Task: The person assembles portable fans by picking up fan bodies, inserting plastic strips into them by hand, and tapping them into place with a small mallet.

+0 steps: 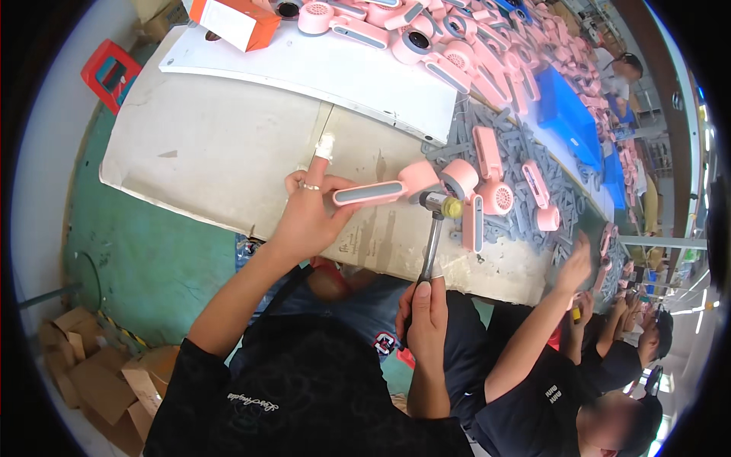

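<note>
Wearing a black shirt (304,404), closest to the camera, and facing a pale counter (221,145). Wrapped round the dark handle of a small mallet (432,247) with the right grip (426,316), raising its head, yellow on one face, toward the work. Clamping the grey-striped handle of a pink handheld device (381,192) between thumb and fingers of the left grip (308,217), with one white-wrapped finger pointing away from it.

Holding the device over the middle of the counter, with its round end just beside the mallet's head; cannot tell whether touching. Set to the right, close behind the mallet: a second pink device (461,179), near a spread of grey parts (525,228).

Judging by this pose, probably at the step of tapping the held device, or lining up for a tap. Likely calling next for a steady hold on the handle, a short, square stroke at the round end, and care to keep fingers out of its path. Could easily clip the neighbouring device on a wide swing, so best kept compact.
</note>
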`<state>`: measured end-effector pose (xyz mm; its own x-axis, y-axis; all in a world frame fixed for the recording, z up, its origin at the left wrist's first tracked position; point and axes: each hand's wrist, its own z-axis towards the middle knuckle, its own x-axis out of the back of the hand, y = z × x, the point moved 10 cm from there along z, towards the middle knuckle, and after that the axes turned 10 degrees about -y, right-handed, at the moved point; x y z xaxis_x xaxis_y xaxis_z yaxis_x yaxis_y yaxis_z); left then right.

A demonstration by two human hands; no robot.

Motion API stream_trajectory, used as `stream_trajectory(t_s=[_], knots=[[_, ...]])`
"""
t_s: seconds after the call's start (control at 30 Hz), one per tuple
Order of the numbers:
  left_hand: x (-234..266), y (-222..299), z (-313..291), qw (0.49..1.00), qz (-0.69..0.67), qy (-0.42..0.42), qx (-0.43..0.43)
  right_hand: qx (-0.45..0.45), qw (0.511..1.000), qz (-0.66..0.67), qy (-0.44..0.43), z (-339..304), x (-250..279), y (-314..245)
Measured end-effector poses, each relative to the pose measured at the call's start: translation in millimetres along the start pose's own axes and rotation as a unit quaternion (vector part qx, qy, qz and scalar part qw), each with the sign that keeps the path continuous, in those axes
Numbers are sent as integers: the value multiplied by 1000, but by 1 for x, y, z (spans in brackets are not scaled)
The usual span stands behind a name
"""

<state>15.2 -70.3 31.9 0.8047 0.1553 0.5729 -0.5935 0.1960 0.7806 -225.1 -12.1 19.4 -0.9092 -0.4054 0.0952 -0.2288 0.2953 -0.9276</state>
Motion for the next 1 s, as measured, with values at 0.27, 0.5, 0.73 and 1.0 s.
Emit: stream_trajectory(t_s=[0.27,0.5,0.73,1.0], knots=[[-3,7,3,998,43,-16,-42,15,950,-312,-26,-6,-19,-67],[-23,-4,15,996,-42,-76,3,1,945,-323,-43,4,-18,-51],[-22,-4,15,997,-29,-51,-48,41,947,-318,17,-1,-21,-64],[-24,-6,12,996,-47,-29,-67,-2,930,-367,-17,11,-25,-44]])
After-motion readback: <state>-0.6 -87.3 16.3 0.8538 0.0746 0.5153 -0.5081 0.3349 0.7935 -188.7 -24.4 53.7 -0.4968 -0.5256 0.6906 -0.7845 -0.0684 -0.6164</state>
